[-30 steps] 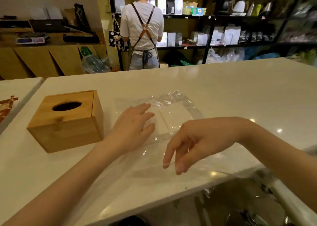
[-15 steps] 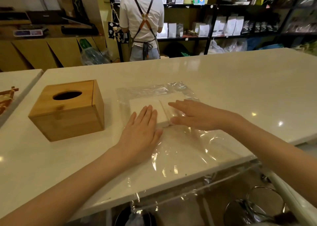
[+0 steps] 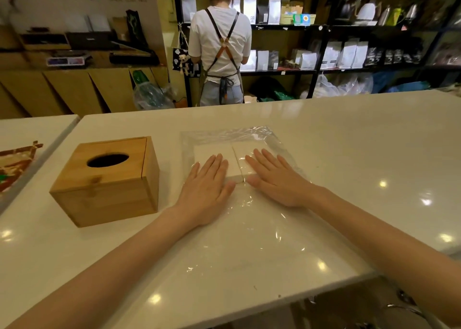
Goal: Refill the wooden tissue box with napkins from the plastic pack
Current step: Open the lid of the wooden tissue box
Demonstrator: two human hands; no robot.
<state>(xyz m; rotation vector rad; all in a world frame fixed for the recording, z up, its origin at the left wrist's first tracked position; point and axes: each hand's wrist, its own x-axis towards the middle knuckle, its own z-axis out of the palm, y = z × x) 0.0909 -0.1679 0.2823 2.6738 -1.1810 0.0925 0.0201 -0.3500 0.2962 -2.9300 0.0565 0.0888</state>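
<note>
Flat, spread fingers of the left hand and right hand press palm-down, gripping nothing, on two side-by-side stacks of white napkins inside a clear plastic pack lying on a white counter. The wooden tissue box, its oval top slot dark, stands just left of the pack. Beyond the counter a person in an apron faces dark shelves of bags.
</note>
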